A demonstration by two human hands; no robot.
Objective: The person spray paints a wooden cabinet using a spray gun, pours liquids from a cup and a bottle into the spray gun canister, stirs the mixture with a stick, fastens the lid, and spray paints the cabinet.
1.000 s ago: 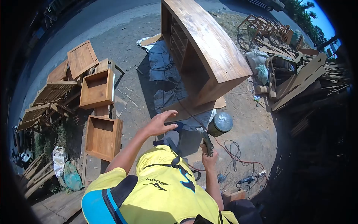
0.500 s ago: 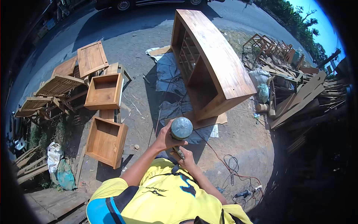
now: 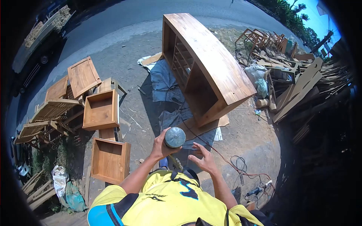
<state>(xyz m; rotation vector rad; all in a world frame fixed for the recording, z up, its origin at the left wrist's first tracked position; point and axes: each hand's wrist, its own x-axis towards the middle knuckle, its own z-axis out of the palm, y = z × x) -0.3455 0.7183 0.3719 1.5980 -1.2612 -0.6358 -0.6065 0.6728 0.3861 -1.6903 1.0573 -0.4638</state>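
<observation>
My left hand (image 3: 160, 146) is wrapped round the cup of what looks like a spray gun (image 3: 175, 137), its round grey metal lid facing up. Below the cup, a ribbed hose end or handle (image 3: 177, 162) shows close to my waist, partly hidden. My right hand (image 3: 205, 160) is held to the right of the cup, fingers spread, with nothing in it. Just beyond my hands a wooden cabinet (image 3: 217, 60) with open compartments lies on blue-grey cloth (image 3: 163, 81) and cardboard.
Two wooden drawers (image 3: 109, 160) stand at left, near a panel (image 3: 83, 77) and slatted pieces (image 3: 52, 110). Scrap wood (image 3: 301, 90) is piled at right. A red cable (image 3: 230, 164) runs over the ground to a dark tool (image 3: 254, 191). A loaded truck (image 3: 41, 45) is on the road.
My right hand has let go of the part under the cup and moved right, opening. The cup has shifted slightly left and down. The vehicle on the road has moved left.
</observation>
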